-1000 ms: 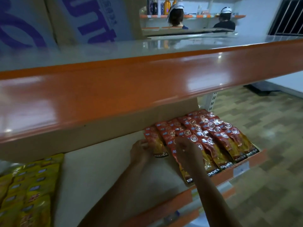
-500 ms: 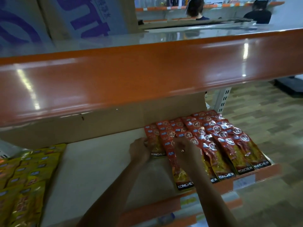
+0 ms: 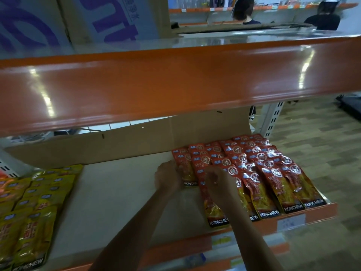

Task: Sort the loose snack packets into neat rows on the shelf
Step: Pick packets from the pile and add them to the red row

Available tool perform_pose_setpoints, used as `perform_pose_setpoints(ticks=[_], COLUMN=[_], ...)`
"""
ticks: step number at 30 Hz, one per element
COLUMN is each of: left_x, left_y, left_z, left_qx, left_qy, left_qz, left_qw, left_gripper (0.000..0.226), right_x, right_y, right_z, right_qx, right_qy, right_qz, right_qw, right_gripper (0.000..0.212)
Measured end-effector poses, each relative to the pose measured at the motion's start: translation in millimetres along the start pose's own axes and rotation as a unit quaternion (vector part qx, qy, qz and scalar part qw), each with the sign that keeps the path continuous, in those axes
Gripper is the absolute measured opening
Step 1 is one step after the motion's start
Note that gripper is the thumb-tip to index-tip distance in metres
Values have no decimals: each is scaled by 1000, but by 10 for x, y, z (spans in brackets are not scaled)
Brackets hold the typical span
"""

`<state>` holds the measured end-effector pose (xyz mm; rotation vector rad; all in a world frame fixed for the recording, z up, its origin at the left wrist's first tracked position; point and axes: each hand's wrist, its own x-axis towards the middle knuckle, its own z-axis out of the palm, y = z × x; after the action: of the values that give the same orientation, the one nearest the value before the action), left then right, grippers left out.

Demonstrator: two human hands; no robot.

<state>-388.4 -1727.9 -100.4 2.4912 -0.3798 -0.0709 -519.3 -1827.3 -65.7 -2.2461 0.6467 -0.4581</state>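
1. Done so far: the red packets [image 3: 273,173] are laid in about five overlapping rows at the right end of the shelf [image 3: 117,192], front edges roughly lined up near the orange lip.
2. In hand: the leftmost row is only started. Its end packet [image 3: 184,169] sits well back, short of the front line.
3. Left hand [image 3: 167,179]: fingers are curled at the left edge of the end packet, judged to be a grip. The view is blurred.
4. Right hand [image 3: 219,185]: fingers are bent down onto the long packet [image 3: 214,210] of the second row. Pinch or plain press cannot be told.
5. Left to do, as judged: the leftmost row is to be filled forward and squared. The long packet sticks out past its neighbours and is skewed slightly.
6. The yellow packets [image 3: 39,196] are stacked at the far left, partly out of frame; their order cannot be judged. A wide bare stretch of shelf lies between the two groups.
7. Materials: the packets are glossy film, flat, long and narrow, with crinkled highlights, so they are likely slippery when overlapped. The shelf surface is matt and pale. The upper shelf [image 3: 175,81] has a rounded, shiny orange metal edge. A plain cardboard sheet [image 3: 136,141] backs the bay.
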Motion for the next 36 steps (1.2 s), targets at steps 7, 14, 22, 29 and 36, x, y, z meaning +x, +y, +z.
perform_pose_setpoints(ticks=[7, 14, 22, 29, 36], left_x=[138, 304, 450, 430, 204], left_y=[33, -22, -88, -105, -165], left_z=[17, -3, -87, -121, -236], left_qx=[-86, -55, -48, -74, -31], left_qy=[-35, -73, -106, -117, -69], left_qz=[14, 22, 54, 66, 67], left_qw=[996, 996, 992, 988, 995], left_gripper=[39, 34, 35, 37, 37], right_x=[-19, 112, 224, 180, 104], right_y=[11, -310, -407, -396, -391], right_z=[21, 325, 467, 491, 514], right_qx=[-23, -134, -224, -237, -254], right_qy=[-9, -84, -171, -170, -180], right_qz=[-27, -137, -146, -152, -147], right_qw=[999, 978, 948, 944, 939], right_gripper=[19, 26, 29, 28, 20])
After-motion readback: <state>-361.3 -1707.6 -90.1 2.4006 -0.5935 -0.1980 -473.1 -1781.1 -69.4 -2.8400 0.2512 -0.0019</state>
